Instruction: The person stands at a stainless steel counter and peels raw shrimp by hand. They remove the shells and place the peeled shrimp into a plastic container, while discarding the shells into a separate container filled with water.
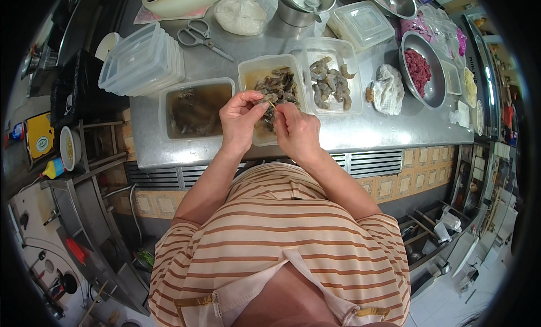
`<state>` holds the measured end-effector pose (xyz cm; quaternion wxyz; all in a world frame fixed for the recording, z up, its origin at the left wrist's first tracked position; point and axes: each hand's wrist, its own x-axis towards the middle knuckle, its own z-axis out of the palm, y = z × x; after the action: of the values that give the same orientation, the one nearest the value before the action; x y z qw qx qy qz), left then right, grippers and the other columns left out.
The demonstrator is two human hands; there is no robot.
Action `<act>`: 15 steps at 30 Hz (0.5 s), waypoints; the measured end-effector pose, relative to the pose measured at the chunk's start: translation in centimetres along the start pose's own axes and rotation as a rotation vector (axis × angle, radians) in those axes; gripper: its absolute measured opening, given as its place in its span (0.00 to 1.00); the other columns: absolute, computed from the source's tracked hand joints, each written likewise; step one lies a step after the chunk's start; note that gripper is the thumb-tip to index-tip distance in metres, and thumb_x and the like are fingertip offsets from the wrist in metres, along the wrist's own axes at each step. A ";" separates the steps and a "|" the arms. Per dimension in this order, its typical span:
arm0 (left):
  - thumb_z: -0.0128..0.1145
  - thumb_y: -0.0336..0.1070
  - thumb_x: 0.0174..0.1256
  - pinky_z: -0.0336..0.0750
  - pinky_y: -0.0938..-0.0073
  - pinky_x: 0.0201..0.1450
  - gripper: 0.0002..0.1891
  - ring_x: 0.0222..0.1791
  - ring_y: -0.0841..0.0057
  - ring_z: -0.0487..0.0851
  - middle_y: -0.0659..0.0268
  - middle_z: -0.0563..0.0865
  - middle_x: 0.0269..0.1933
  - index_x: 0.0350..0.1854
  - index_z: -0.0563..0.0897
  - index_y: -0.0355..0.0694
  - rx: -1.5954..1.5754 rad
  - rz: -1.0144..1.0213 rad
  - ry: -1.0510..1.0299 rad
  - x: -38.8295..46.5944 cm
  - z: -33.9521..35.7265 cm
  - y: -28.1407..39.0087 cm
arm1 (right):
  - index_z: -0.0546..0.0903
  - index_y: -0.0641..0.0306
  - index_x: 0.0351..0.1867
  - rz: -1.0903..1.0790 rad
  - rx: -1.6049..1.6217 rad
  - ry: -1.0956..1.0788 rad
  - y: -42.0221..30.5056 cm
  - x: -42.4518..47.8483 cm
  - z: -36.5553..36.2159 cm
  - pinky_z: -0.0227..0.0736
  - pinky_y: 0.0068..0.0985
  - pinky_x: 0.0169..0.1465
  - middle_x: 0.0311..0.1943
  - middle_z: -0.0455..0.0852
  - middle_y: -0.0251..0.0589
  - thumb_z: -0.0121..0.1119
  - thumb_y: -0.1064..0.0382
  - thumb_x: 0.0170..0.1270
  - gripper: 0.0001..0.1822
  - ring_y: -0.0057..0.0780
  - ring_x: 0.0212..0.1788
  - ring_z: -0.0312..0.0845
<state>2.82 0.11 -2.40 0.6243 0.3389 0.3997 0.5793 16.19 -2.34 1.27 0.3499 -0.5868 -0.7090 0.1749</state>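
Note:
My left hand [241,120] pinches a grey shrimp [267,99] above a plastic tub of shrimp shells and heads in brownish liquid [281,84]. Close beside it, my right hand [297,126] holds a thin yellowish pick [271,103], its tip at the shrimp. To the right, a clear plastic tub [358,86] holds several peeled raw shrimp [331,84]. On the left stands another tub [162,115] with dark shrimp in murky brown liquid. How firmly the pick sits in the shrimp is hidden by my fingers.
On the steel table [338,137] lie scissors [205,39], stacked plastic lids or tubs [141,60], a tied bag of white powder [240,14] and a lidded container [363,24]. A crumpled white cloth [388,90] and a steel bowl of red meat [418,71] are at the right.

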 end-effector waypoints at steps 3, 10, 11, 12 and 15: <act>0.58 0.15 0.52 0.73 0.84 0.45 0.12 0.39 0.83 0.78 0.65 0.81 0.41 0.39 0.80 0.34 0.094 0.006 0.004 -0.1 0.1 0.1 | 0.72 0.63 0.28 0.009 -0.019 0.003 -0.2 0.2 -0.1 0.69 0.36 0.21 0.14 0.77 0.44 0.58 0.68 0.52 0.06 0.42 0.16 0.76; 0.56 0.13 0.50 0.74 0.84 0.42 0.12 0.38 0.82 0.78 0.65 0.82 0.41 0.38 0.80 0.32 0.443 0.287 -0.113 -0.2 0.3 -0.1 | 0.74 0.63 0.31 0.060 -0.042 -0.081 -0.3 0.6 -0.6 0.68 0.37 0.23 0.17 0.79 0.47 0.56 0.69 0.55 0.04 0.46 0.18 0.76; 0.55 0.13 0.50 0.74 0.83 0.42 0.12 0.38 0.82 0.79 0.65 0.82 0.41 0.37 0.80 0.31 0.503 0.342 -0.129 -0.2 0.4 -0.2 | 0.74 0.63 0.31 0.057 -0.042 -0.078 -0.4 0.7 -0.6 0.68 0.37 0.23 0.17 0.79 0.47 0.56 0.69 0.55 0.04 0.47 0.18 0.76; 0.55 0.13 0.50 0.74 0.84 0.42 0.12 0.37 0.82 0.79 0.65 0.82 0.40 0.37 0.80 0.31 0.495 0.276 -0.125 -0.1 0.5 -0.1 | 0.74 0.63 0.31 0.054 -0.042 -0.075 -0.4 0.8 -0.5 0.68 0.37 0.23 0.17 0.79 0.47 0.56 0.70 0.55 0.04 0.47 0.18 0.76; 0.55 0.14 0.50 0.74 0.84 0.41 0.12 0.36 0.84 0.79 0.65 0.82 0.38 0.37 0.81 0.32 0.408 0.077 -0.105 -0.1 0.7 0.7 | 0.71 0.65 0.27 0.072 -0.038 -0.055 -0.3 1.0 -0.3 0.69 0.38 0.22 0.18 0.79 0.49 0.57 0.69 0.52 0.06 0.46 0.19 0.77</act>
<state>3.18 0.10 -1.47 0.5401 0.5031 0.4625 0.4912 16.10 -1.48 1.95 0.3126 -0.6134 -0.6999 0.1900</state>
